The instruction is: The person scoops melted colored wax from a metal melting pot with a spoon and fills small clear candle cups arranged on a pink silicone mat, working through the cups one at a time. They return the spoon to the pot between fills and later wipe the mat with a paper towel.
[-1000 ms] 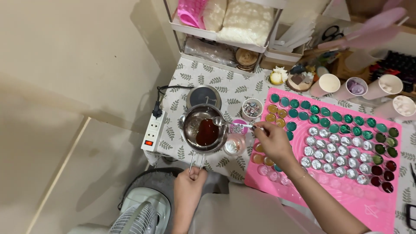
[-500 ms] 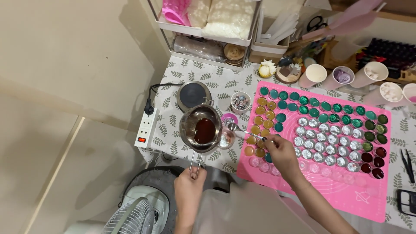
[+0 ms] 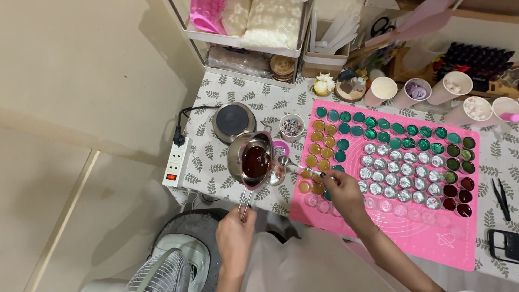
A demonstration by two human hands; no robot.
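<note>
My left hand [image 3: 235, 233] is clamped on the wire handle of the small pot [image 3: 255, 160] of dark red liquid; its long axis runs straight away from me, the pot tilted right. My right hand [image 3: 343, 189] pinches a spoon [image 3: 294, 163], bowl just beside the pot's rim, over the table [image 3: 216, 108].

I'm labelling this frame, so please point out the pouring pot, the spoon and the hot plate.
pot [image 3: 255, 160], head view, on the dark liquid inside it
spoon [image 3: 283, 160], head view, on its bowl
hot plate [image 3: 233, 117], head view, on its dark top
</note>
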